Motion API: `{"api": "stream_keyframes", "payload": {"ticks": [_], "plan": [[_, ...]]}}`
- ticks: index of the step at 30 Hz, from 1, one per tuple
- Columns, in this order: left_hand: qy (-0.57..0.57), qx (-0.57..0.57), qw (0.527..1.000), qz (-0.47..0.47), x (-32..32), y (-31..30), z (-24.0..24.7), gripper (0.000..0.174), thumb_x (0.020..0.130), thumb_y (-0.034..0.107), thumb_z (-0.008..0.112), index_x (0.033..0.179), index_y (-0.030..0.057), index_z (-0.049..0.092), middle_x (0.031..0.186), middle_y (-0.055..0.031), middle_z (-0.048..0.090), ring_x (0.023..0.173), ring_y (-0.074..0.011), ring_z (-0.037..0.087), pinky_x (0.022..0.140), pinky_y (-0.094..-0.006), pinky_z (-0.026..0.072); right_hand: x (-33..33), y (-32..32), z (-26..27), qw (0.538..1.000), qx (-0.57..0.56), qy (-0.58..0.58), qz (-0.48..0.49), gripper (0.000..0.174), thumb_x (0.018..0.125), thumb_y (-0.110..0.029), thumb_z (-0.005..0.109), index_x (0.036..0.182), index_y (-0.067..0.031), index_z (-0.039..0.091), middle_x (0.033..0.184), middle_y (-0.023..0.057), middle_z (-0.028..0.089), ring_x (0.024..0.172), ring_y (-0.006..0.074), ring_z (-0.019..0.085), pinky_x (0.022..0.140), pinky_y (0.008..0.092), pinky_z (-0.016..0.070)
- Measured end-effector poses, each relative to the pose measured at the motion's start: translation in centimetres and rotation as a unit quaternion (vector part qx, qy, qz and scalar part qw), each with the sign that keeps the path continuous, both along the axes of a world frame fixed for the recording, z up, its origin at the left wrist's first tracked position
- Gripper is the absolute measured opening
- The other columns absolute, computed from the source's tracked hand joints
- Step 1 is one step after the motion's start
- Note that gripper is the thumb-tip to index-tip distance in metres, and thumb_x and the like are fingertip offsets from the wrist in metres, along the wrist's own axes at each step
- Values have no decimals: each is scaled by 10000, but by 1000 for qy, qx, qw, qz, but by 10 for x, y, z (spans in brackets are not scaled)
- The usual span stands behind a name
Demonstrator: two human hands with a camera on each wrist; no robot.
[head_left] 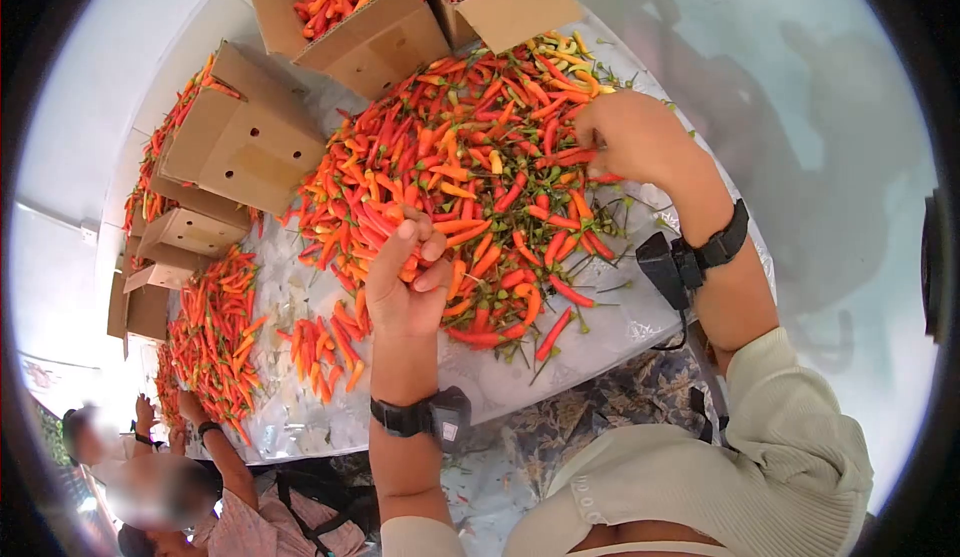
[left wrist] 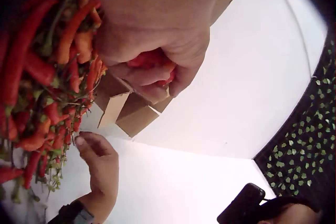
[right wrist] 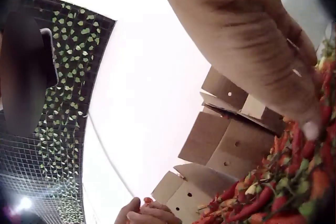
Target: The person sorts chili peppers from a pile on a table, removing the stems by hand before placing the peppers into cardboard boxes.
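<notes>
My left hand (head_left: 405,287) is raised over the near side of a big heap of red and orange chili peppers (head_left: 470,172). Its fingers curl round a few red chili peppers (left wrist: 149,60), mostly hidden by the palm. At the right edge of the heap is my right hand (head_left: 640,137), palm down, its fingers reaching among the peppers. In the right wrist view, a fingertip of the right hand (right wrist: 247,50) rests right at a red pepper, the thumb hidden. Many peppers keep green stems.
Cardboard boxes (head_left: 240,142) filled with peppers line the back and left of the white-covered table (head_left: 560,382). A small pile of peppers (head_left: 322,352) lies left of my left arm, a larger one (head_left: 215,332) beyond. Another person's arm (head_left: 230,462) works at far left.
</notes>
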State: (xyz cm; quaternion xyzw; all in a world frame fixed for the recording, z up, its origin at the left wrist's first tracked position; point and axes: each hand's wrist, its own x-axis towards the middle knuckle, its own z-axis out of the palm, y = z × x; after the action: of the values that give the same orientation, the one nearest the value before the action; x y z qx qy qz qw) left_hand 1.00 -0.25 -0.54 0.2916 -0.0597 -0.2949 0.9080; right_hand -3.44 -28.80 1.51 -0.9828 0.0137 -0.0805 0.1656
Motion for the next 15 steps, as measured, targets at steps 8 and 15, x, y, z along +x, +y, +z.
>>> {"api": "stream_keyframes", "payload": {"ticks": [8,15], "plan": [[-38,76,996,14,-5,-3,6,276,795,-20,531,1061,52,514,904,-34,492,743,-111,480,463,-168,403,4,4,-8,999,-46,-15,-8,171,665,-103,717,784,-51,606,739,99,633,763,310,610,633,409,461],[-79,108,989,61,-8,-10,5,298,786,-9,633,1046,75,514,867,-23,558,665,-91,515,454,-171,351,8,55,-1,926,297,-165,161,192,826,-195,653,925,-38,603,784,102,630,740,249,622,651,347,469]]}}
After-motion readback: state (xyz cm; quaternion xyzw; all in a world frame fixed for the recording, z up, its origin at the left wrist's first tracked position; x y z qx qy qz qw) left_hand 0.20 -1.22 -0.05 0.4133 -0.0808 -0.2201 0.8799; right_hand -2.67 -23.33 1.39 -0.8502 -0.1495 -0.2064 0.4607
